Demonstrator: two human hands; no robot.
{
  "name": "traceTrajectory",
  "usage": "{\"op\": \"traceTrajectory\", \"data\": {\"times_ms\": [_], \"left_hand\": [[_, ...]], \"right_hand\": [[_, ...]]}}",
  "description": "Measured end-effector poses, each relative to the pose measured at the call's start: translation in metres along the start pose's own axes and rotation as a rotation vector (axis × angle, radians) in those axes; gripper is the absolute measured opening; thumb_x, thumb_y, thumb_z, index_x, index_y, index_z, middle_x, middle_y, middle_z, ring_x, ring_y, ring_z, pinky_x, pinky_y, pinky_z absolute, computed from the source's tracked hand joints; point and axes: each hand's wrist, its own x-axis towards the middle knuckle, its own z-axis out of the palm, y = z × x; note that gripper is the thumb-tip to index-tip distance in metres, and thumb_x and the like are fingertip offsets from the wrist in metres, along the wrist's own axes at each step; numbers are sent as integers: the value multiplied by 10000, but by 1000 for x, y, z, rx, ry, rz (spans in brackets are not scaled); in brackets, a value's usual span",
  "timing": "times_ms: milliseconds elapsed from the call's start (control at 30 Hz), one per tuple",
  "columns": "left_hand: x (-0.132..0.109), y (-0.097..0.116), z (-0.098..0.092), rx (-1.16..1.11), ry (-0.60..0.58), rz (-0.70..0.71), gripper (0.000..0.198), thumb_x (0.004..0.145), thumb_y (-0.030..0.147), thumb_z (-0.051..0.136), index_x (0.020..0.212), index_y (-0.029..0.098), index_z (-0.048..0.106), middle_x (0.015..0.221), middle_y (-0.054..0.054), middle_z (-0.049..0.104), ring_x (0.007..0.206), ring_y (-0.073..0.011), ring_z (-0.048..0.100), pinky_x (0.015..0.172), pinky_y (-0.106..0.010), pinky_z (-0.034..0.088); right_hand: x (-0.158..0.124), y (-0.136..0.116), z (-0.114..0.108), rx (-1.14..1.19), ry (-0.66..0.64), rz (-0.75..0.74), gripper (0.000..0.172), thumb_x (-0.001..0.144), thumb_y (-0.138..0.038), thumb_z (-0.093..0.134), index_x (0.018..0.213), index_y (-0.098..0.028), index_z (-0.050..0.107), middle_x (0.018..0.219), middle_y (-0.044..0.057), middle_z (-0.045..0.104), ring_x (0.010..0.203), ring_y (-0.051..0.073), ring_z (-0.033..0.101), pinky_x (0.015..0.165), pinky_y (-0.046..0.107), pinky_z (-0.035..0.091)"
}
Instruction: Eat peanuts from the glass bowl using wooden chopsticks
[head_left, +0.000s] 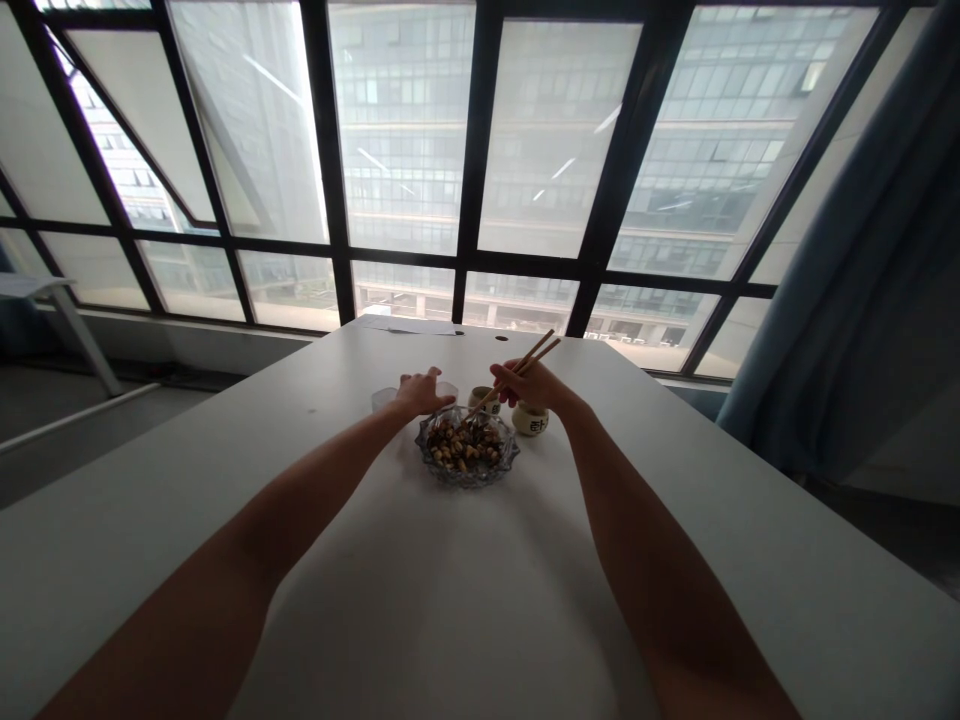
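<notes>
A clear glass bowl (469,480) with a scalloped rim stands on the white table. It holds a pile of small brown and tan pieces (461,445), perhaps nuts. My right hand (529,382) grips a pair of wooden chopsticks (541,347), whose tips slant down to the bowl's far rim. My left hand (418,393) reaches to the bowl's far left side, thumb spread from the fingers near the rim. Beside it are translucent containers (383,398), partly covered by the hand. Two cream cups with dark lettering, one behind the bowl (484,396) and another (529,422) to its right, sit near my right hand.
The white table (450,600) stretches toward large black-framed windows (405,130). Paper sheets (412,325) lie at its far end. A blue curtain (847,300) hangs at the right. Another white table (82,330) stands at the left.
</notes>
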Motion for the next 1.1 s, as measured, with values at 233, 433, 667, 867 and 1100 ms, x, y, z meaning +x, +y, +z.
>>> {"op": "traceTrajectory", "data": {"times_ms": [233,433,667,867,1100], "left_hand": [[-26,-20,-7,23,184,148,673,883,647,506,1345,157,507,1323,-164,636,1246,-343,563,1093,-503,305],[-59,-68,-6,-5,360,161,583,884,611,537,1279,182,546,1309,-152,638,1232,-341,564,1072,-513,352],[-74,-96,28,-178,444,51,661,823,567,634,1339,197,454,1377,-160,568,1270,-349,537,1046,-509,440],[-72,-96,37,-294,413,-40,716,788,502,689,1369,209,391,1412,-157,540,1285,-333,543,1064,-481,464],[-75,-94,31,-258,271,-167,722,829,543,607,1428,282,301,1349,-108,607,1162,-317,638,926,-454,539]], "right_hand": [[2,0,12,-108,-128,10,336,914,-397,680,701,-138,660,559,28,684,484,105,627,486,177,489],[3,1,10,7,-51,-15,355,926,-394,663,682,-137,645,548,38,686,437,106,617,444,185,495],[0,2,-13,214,91,61,392,896,-445,674,668,-127,642,506,60,674,391,130,609,390,209,503],[-9,-11,-26,70,243,69,360,927,-381,639,667,-132,628,494,55,661,380,118,598,385,192,487],[-28,-32,-46,-410,431,91,321,963,-291,575,681,-146,624,516,47,658,425,128,624,435,188,494]]}}
